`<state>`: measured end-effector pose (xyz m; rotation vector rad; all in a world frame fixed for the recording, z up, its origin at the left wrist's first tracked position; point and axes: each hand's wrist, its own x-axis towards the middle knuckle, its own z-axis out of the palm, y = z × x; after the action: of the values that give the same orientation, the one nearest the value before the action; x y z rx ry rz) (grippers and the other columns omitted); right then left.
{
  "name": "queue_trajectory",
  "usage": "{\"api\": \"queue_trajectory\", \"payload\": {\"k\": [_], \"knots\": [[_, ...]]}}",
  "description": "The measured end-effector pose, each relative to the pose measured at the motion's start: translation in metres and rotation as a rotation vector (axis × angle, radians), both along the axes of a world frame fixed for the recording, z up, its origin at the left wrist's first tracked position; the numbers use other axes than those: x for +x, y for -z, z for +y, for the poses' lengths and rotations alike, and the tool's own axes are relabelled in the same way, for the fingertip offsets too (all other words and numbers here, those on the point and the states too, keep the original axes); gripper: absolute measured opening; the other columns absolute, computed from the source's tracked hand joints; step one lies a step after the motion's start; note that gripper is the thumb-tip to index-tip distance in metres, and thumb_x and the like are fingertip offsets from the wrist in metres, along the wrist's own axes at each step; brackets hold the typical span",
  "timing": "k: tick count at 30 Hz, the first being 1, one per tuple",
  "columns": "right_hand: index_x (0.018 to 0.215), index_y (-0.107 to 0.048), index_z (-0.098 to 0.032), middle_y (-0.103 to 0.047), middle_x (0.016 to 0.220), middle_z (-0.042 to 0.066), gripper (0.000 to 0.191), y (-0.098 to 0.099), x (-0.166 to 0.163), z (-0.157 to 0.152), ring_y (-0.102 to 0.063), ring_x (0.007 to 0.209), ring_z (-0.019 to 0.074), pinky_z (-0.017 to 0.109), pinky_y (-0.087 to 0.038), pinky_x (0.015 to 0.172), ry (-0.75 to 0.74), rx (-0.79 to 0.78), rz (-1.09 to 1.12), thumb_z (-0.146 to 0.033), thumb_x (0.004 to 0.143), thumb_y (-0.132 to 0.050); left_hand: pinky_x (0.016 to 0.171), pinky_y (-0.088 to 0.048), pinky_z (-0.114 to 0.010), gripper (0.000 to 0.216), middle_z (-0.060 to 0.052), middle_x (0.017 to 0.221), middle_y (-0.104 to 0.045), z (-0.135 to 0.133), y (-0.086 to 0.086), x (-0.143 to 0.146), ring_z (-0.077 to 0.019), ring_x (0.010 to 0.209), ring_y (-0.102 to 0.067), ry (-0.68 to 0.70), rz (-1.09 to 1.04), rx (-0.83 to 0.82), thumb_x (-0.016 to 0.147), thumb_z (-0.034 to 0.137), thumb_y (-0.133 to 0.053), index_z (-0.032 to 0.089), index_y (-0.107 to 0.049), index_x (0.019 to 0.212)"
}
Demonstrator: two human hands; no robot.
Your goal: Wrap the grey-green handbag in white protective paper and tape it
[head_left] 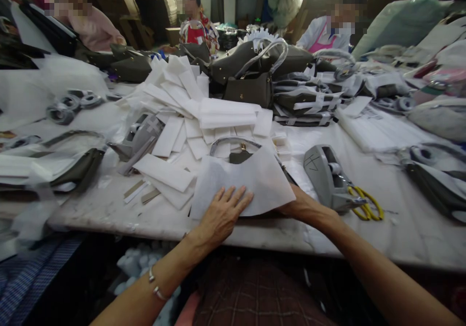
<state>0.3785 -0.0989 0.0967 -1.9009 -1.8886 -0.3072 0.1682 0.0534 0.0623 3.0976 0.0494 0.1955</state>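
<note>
In front of me at the table's edge lies a dark olive handbag [240, 157], its wrapped handle [218, 144] pointing away from me. A sheet of white paper [262, 185] covers most of the bag. My left hand [224, 212] rests flat on the sheet, fingers stretched out. At the sheet's right side is my right hand [296, 203]; its fingers are hidden behind the paper and the bag, so I cannot see whether they grip anything.
White foam pieces [174, 93] are heaped beyond the bag. A grey tape dispenser [322, 175] and yellow-handled scissors [367, 204] lie to the right, another tape dispenser [140, 136] to the left. Several handbags [251, 90] are piled behind. Co-workers [324, 32] are across the table.
</note>
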Motion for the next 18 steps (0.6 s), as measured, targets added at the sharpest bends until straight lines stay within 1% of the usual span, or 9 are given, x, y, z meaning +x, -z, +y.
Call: {"api": "queue_trajectory", "payload": {"k": [3,6,8,10,12,13,15,16,18], "knots": [[0.106,-0.072,-0.016,-0.074,0.106,0.006,0.025,-0.002,0.007,-0.009,-0.067,0.102,0.0187,0.033,-0.056,0.095,-0.102,-0.077,0.096,-0.020,0.090,-0.053,0.109,-0.035,-0.048,0.074,-0.008,0.154,-0.041,-0.004,-0.003,0.006,-0.0270,0.134,-0.047,-0.015,0.013,-0.024,0.083,0.001,-0.038,0.024,-0.029,0.152],[0.111,-0.070,-0.020,-0.072,0.116,0.008,0.031,0.012,0.004,-0.014,-0.064,0.114,0.0241,0.043,-0.050,0.105,-0.076,-0.096,0.278,-0.015,0.086,-0.053,0.110,-0.035,-0.051,0.069,-0.009,0.155,-0.041,-0.008,-0.004,0.012,-0.0270,0.135,-0.045,0.003,0.009,-0.050,0.086,0.004,-0.039,0.023,-0.030,0.152],[0.114,-0.070,-0.020,-0.071,0.117,0.009,0.032,0.019,0.003,-0.018,-0.063,0.116,0.0256,0.044,-0.050,0.105,-0.041,-0.095,0.374,-0.017,0.086,-0.053,0.111,-0.033,-0.051,0.067,-0.009,0.154,-0.041,-0.009,-0.003,0.013,-0.0263,0.136,-0.044,0.010,-0.001,-0.052,0.087,0.006,-0.039,0.023,-0.029,0.152],[0.113,-0.070,-0.020,-0.071,0.116,0.008,0.031,0.017,0.007,-0.023,-0.065,0.112,0.0261,0.042,-0.054,0.099,-0.003,-0.140,0.465,-0.021,0.087,-0.055,0.112,-0.032,-0.051,0.067,-0.009,0.154,-0.042,-0.009,-0.002,0.013,-0.0255,0.137,-0.043,0.007,-0.008,-0.058,0.088,0.007,-0.039,0.023,-0.028,0.152],[0.109,-0.071,-0.020,-0.073,0.111,0.007,0.026,0.001,0.012,-0.029,-0.069,0.104,0.0254,0.039,-0.058,0.091,0.142,-0.120,0.531,-0.025,0.088,-0.057,0.112,-0.032,-0.049,0.067,-0.009,0.153,-0.042,-0.009,0.000,0.012,-0.0248,0.137,-0.043,-0.007,-0.015,-0.075,0.088,0.007,-0.039,0.024,-0.027,0.153],[0.108,-0.072,-0.020,-0.074,0.108,0.007,0.024,-0.011,0.013,-0.033,-0.070,0.100,0.0250,0.039,-0.058,0.089,0.263,-0.051,0.534,-0.027,0.089,-0.058,0.112,-0.032,-0.048,0.067,-0.009,0.153,-0.043,-0.009,0.001,0.012,-0.0244,0.137,-0.043,-0.013,-0.017,-0.084,0.089,0.007,-0.039,0.024,-0.027,0.153],[0.107,-0.072,-0.021,-0.074,0.104,0.006,0.022,-0.043,0.006,-0.036,-0.070,0.097,0.0244,0.041,-0.056,0.092,0.498,0.177,0.464,-0.030,0.091,-0.059,0.113,-0.032,-0.048,0.067,-0.009,0.153,-0.043,-0.009,0.003,0.011,-0.0235,0.137,-0.043,-0.016,-0.023,-0.093,0.090,0.008,-0.039,0.024,-0.026,0.153],[0.108,-0.072,-0.021,-0.073,0.105,0.006,0.022,-0.060,-0.002,-0.035,-0.069,0.099,0.0238,0.041,-0.055,0.094,0.557,0.282,0.403,-0.030,0.092,-0.060,0.113,-0.032,-0.048,0.067,-0.010,0.153,-0.043,-0.009,0.004,0.011,-0.0233,0.137,-0.043,-0.014,-0.025,-0.092,0.090,0.008,-0.039,0.024,-0.026,0.153],[0.110,-0.071,-0.024,-0.072,0.107,0.005,0.020,-0.087,-0.025,-0.027,-0.068,0.100,0.0211,0.036,-0.054,0.095,0.464,0.355,0.312,-0.025,0.092,-0.061,0.114,-0.031,-0.050,0.066,-0.010,0.153,-0.043,-0.010,0.005,0.012,-0.0241,0.137,-0.043,-0.010,-0.025,-0.080,0.090,0.008,-0.040,0.025,-0.028,0.153]]}}
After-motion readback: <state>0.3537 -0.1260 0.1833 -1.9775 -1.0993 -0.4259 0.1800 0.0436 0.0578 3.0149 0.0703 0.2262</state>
